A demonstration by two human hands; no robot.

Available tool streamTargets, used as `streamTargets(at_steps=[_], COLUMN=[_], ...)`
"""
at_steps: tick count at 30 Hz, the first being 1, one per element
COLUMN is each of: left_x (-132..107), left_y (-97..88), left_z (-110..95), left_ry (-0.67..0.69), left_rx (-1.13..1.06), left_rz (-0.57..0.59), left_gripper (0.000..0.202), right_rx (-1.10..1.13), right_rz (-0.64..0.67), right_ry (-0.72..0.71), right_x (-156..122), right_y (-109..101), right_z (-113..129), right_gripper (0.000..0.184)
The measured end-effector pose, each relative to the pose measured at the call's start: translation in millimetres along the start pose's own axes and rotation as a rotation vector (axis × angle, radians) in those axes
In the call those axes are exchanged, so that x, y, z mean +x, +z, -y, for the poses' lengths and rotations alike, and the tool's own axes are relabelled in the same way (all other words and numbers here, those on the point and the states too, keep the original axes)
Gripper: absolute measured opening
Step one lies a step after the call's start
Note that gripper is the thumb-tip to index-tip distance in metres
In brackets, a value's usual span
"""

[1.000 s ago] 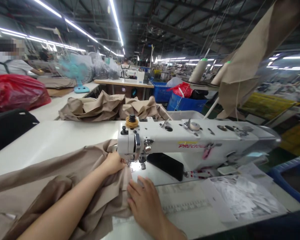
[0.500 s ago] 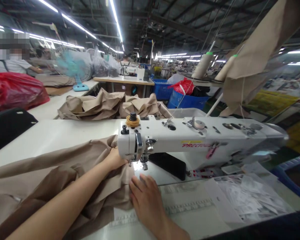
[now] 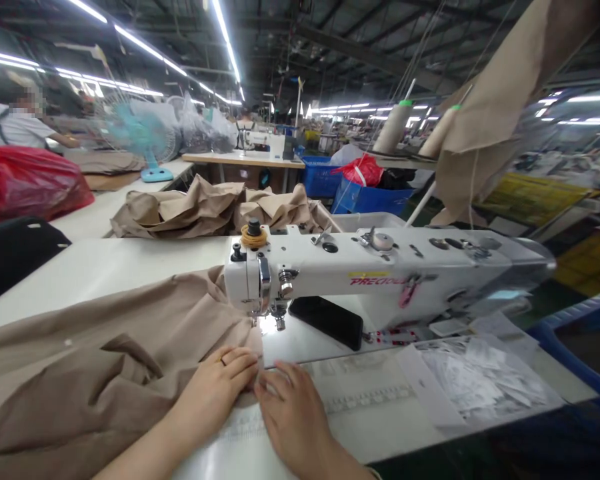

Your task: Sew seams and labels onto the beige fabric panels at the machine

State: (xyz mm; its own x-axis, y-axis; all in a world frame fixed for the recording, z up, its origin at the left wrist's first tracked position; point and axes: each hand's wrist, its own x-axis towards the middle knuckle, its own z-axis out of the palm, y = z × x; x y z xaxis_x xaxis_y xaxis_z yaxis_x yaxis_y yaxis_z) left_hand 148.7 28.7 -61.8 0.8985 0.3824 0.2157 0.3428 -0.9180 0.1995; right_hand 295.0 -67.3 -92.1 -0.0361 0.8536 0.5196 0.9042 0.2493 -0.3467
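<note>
A large piece of tan fabric (image 3: pixel 105 353) lies over the white sewing table (image 3: pixel 105 260) and runs under the needle of a white sewing machine (image 3: pixel 370 273). My left hand (image 3: pixel 215 390) rests flat on the fabric's near edge, fingers stretched out, a ring on one finger. My right hand (image 3: pixel 290 417) lies flat beside it, fingertips touching the same fabric edge just in front of the lit needle plate (image 3: pixel 273 327). Both hands sit a short way before the presser foot.
A black phone (image 3: pixel 327 321) lies under the machine arm. Clear bags and papers (image 3: pixel 475 380) lie at the right. More tan fabric (image 3: pixel 215 210) is heaped behind the machine. Thread cones (image 3: pixel 393 127), blue crates (image 3: pixel 370 197), a red bag (image 3: pixel 30 183), a fan (image 3: pixel 143 137) and a person (image 3: pixel 10 120) stand farther back.
My left hand drew back from beside the presser foot to the near edge of the fabric, now next to my right hand. The fabric lies flatter by the needle.
</note>
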Motion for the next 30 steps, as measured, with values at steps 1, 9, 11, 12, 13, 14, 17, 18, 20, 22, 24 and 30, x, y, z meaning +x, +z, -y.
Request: streamTargets(at_steps=[1, 9, 11, 12, 13, 14, 17, 18, 20, 22, 24, 30], left_x=[-0.7, 9.0, 6.0, 3.4, 0.7, -1.8, -3.7, -2.1, 3.6, 10.6, 17.6, 35.4], left_y=[0.6, -3.3, -1.2, 0.2, 1.6, 2.8, 4.0, 3.6, 2.6, 2.0, 1.7, 1.7], left_z=[2.4, 22.6, 23.2, 22.9, 22.5, 22.6, 28.1, 31.8, 40.2, 47.9, 53.2, 61.1], left_ry=[0.014, 0.050, 0.051, 0.042, 0.028, 0.010, 0.010, 0.024, 0.036, 0.030, 0.020, -0.040], left_rx=[0.004, -0.004, -0.003, -0.008, -0.014, -0.017, -0.014, -0.018, -0.035, -0.049, -0.040, 0.082], left_rz=[-0.004, -0.004, -0.008, -0.019, -0.034, -0.055, -0.073, -0.053, -0.006, 0.015, 0.003, 0.007], left_gripper=[0.030, 0.028, 0.028, 0.029, 0.030, 0.032, 0.033, 0.033, 0.036, 0.038, 0.037, 0.028], right_rx=[0.010, 0.011, 0.025, 0.030, 0.033, 0.032, 0.012, 0.001, -0.025, -0.053, -0.076, -0.108], right_rz=[0.007, 0.267, 0.265, 0.252, 0.233, 0.218, 0.213, 0.223, 0.246, 0.254, 0.252, 0.256], right_ry=[-0.006, -0.070, -0.082, -0.081, -0.076, -0.071, -0.063, -0.056, -0.034, -0.010, 0.010, 0.061], right_x=[-1.9, 24.5, 30.5, 32.0, 32.8, 33.3, 35.8, 37.4, 41.5, 45.3, 47.6, 48.3], right_y=[-2.0, -8.2, -5.6, -4.0, -2.4, -1.0, 1.1, 1.4, 2.0, 3.4, 5.5, 7.1], right_z=[0.2, -13.8, -18.6, -20.7, -22.4, -23.8, -26.7, -27.4, -28.6, -29.6, -30.1, -29.8], right_gripper=[0.021, 0.026, 0.027, 0.029, 0.030, 0.032, 0.036, 0.037, 0.039, 0.041, 0.043, 0.045])
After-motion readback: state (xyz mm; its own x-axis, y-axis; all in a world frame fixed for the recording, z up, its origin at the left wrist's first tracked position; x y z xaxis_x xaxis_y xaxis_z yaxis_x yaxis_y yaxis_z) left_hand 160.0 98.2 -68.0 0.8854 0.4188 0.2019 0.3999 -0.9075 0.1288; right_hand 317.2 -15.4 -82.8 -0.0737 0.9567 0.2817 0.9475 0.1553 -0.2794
